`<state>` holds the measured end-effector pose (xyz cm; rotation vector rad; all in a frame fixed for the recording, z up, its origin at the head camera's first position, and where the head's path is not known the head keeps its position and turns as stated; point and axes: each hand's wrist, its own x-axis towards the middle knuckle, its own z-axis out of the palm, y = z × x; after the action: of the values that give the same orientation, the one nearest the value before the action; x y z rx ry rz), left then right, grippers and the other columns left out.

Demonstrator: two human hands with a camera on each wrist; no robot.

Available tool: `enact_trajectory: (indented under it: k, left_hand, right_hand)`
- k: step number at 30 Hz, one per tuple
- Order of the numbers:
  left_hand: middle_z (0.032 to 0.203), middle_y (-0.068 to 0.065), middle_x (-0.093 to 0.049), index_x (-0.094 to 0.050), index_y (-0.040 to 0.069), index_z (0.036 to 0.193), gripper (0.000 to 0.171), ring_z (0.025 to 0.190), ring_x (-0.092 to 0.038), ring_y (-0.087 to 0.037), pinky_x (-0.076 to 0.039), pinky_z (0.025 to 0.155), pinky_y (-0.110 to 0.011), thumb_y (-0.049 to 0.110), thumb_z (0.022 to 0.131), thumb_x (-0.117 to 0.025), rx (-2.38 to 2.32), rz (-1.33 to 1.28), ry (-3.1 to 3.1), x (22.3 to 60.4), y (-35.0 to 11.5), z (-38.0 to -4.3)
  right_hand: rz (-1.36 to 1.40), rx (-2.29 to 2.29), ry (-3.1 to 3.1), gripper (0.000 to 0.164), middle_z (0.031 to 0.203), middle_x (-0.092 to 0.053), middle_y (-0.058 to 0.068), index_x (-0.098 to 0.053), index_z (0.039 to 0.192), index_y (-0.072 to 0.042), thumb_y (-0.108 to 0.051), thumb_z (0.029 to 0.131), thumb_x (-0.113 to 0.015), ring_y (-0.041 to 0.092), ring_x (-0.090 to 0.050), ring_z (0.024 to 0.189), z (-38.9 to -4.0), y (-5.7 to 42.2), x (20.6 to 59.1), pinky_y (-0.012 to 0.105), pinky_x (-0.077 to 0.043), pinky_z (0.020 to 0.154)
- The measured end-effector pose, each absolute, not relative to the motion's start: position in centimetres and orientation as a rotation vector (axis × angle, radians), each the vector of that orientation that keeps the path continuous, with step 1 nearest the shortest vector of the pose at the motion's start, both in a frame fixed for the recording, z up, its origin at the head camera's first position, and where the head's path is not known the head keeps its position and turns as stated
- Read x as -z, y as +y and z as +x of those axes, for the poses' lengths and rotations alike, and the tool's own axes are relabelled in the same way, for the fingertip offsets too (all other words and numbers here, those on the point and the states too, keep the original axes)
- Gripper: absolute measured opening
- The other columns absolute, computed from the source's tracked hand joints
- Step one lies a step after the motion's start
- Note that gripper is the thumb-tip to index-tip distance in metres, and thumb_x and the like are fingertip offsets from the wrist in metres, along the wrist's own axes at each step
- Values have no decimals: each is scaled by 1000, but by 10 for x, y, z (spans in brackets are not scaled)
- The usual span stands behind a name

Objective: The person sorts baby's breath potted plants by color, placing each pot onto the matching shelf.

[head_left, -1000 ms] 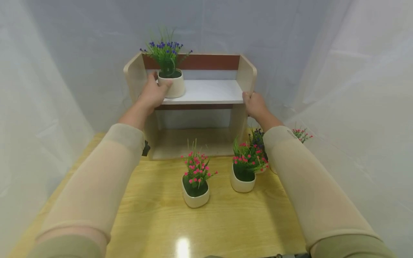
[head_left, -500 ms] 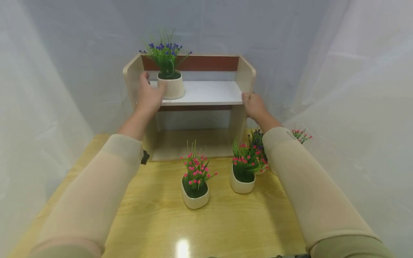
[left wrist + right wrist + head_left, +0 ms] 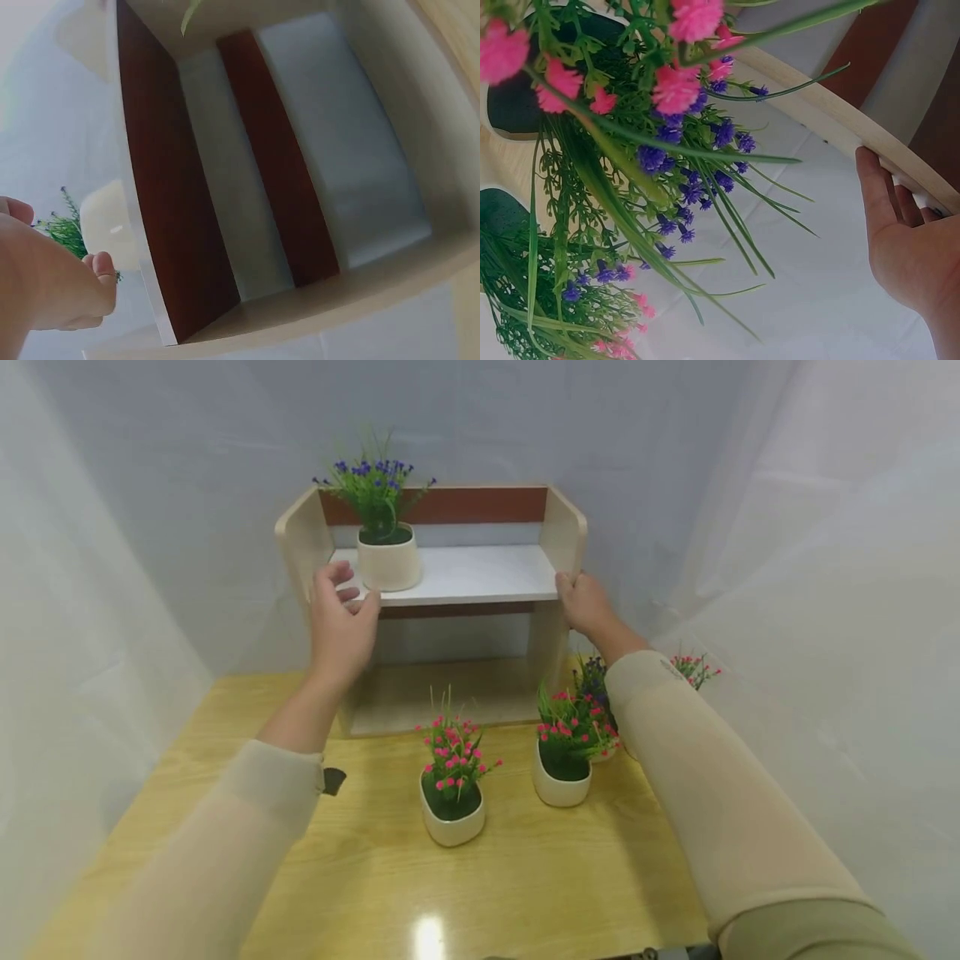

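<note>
A white pot of artificial purple flowers [image 3: 390,564] stands upright on the left part of the upper board of a two-tier wooden shelf [image 3: 495,572]. My left hand [image 3: 341,631] is in front of that board, just left of and below the pot, fingers loosely bent and holding nothing. In the left wrist view, the pot [image 3: 109,229] shows behind this hand's fingertips. My right hand [image 3: 588,606] grips the front edge of the shelf's right side panel. In the right wrist view, its fingers [image 3: 874,187] lie against the panel's outer face.
A pot of pink flowers [image 3: 453,822] stands on the wooden table [image 3: 375,893] before the shelf. Another pink-flowered pot [image 3: 562,785] is to its right. Purple flowers [image 3: 592,681] and more pink ones [image 3: 693,670] show partly behind my right sleeve. Pale sheeting [image 3: 750,568] surrounds the table.
My left hand has let go of the purple-flower pot and drawn back toward me and down. The pot stays on the upper board. My right hand keeps its grip on the panel.
</note>
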<state>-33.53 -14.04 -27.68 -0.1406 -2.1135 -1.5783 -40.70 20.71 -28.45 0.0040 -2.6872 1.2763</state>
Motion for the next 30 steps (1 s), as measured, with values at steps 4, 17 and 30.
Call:
enact_trajectory:
  k: [4,17,30]
  left_hand:
    - [162,-15,-45,-37,5,158,60,133,-53,-25,-48,115,-33,13,103,-57,1665,-127,-2133,285,-141,-321]
    - [169,-11,-39,-29,10,165,65,147,-46,-29,-44,127,-46,14,107,-57,1823,-136,-2331,334,-148,-281]
    - [170,-13,-38,-29,8,166,61,152,-47,-35,-43,128,-55,15,110,-53,1775,-176,-2513,378,-149,-244]
  right_hand:
    - [-3,-1313,-2684,64,154,-56,30,-45,155,7,-43,118,-33,44,-60,138,-406,206,283,55,-56,114]
    - [-21,-1322,-2678,63,155,-55,30,-42,157,7,-41,118,-34,44,-58,141,-402,209,279,55,-54,116]
    - [-17,-1379,-2677,66,160,-50,29,-36,162,5,-43,118,-33,43,-55,146,-402,210,279,56,-50,122]
